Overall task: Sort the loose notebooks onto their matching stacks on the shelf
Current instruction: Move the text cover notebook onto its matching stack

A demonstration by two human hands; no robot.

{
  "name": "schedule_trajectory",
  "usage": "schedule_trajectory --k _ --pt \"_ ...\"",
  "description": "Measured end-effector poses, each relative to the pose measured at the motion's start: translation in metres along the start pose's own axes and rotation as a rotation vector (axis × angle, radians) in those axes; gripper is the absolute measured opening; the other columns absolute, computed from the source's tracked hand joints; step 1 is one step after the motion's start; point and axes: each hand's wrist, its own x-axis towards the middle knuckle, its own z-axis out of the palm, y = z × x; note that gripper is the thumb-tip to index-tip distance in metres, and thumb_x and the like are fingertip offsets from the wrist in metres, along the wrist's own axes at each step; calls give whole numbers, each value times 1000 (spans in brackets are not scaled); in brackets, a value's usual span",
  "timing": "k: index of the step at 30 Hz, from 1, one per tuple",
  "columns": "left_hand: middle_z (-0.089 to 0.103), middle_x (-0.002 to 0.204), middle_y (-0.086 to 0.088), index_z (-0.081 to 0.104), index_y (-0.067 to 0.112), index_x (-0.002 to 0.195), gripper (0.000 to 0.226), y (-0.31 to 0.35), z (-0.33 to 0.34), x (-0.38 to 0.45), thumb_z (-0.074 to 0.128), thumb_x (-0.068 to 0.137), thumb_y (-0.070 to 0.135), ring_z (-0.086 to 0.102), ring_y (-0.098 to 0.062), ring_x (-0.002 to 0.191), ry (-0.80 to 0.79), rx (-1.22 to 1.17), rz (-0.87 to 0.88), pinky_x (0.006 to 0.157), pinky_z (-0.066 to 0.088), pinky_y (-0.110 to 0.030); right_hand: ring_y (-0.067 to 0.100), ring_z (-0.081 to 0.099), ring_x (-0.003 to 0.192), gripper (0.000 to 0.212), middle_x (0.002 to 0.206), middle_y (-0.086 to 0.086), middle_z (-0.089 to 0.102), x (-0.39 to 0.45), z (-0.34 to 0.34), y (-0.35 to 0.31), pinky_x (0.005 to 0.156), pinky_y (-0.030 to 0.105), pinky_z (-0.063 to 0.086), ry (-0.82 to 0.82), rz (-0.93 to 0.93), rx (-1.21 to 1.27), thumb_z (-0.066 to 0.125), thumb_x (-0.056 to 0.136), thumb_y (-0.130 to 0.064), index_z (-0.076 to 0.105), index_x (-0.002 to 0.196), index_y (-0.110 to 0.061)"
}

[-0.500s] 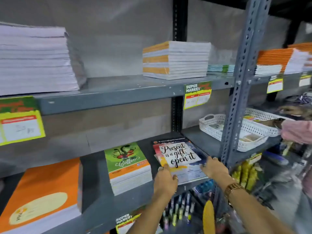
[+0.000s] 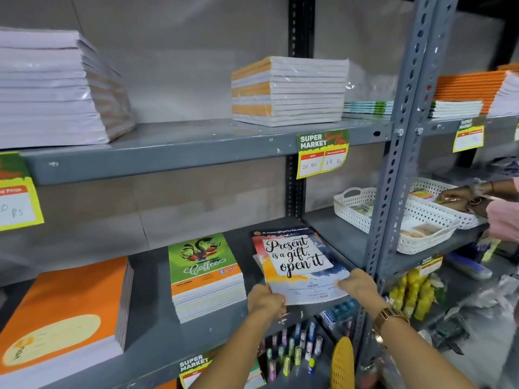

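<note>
Left hand: the left hand (image 2: 265, 300) grips the near left corner of the notebook (image 2: 299, 265), fingers closed on its edge.
Right hand: the right hand (image 2: 358, 284) pinches the near right edge of the same notebook; a watch (image 2: 389, 318) sits on that wrist.
Notebook: cover reads "Present is a gift, open it"; it lies on a thin stack of like covers at the right end of the lower shelf (image 2: 157, 318), its near edge overhanging the front lip.
Coffee stack (image 2: 206, 276): green-and-orange covers, just left of the notebook, apart from it.
Orange stack (image 2: 64, 313): far left on the same shelf.
Upper shelf (image 2: 174, 147): a white stack (image 2: 53, 88) at left, a wrapped stack (image 2: 289, 91) mid-shelf, a price tag (image 2: 322, 153) on the lip.
Right bay: white baskets (image 2: 393, 217); another person's hand (image 2: 455, 196) reaches into one.
</note>
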Motion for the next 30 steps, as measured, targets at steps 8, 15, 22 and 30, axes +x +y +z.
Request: schedule_trajectory --k 8,15,22,30 --pt "68 105 -23 44 16 63 33 15 -17 -6 46 84 -10 70 -30 70 91 -109 114 70 62 -38 35 62 102 17 88 18 54 -14 -12 -23 71 29 39 124 -44 88 51 88 -8 53 72 -2" --pt "66 105 -21 48 11 73 26 29 -63 -27 46 87 -11 61 -7 41 122 -179 253 42 52 -14 24 45 55 37 56 8 41 -40 -24 -54 48 29 36 164 -45 172 59 83 -4 34 56 -11" --pt "61 84 -9 51 -2 101 18 21 -132 -54 48 86 -12 58 -4 31 160 -277 317 46 53 -18 28 56 70 25 75 15 55 -90 -23 -107 58 32 48 89 -97 237 68 78 0 45 70 -4" --pt "63 86 -16 53 2 88 10 -25 -258 -83 52 86 -8 60 -3 35 312 -300 308 47 53 -16 23 54 59 37 86 19 58 -170 42 -185 61 32 47 -99 -206 424 68 77 9 48 108 3"
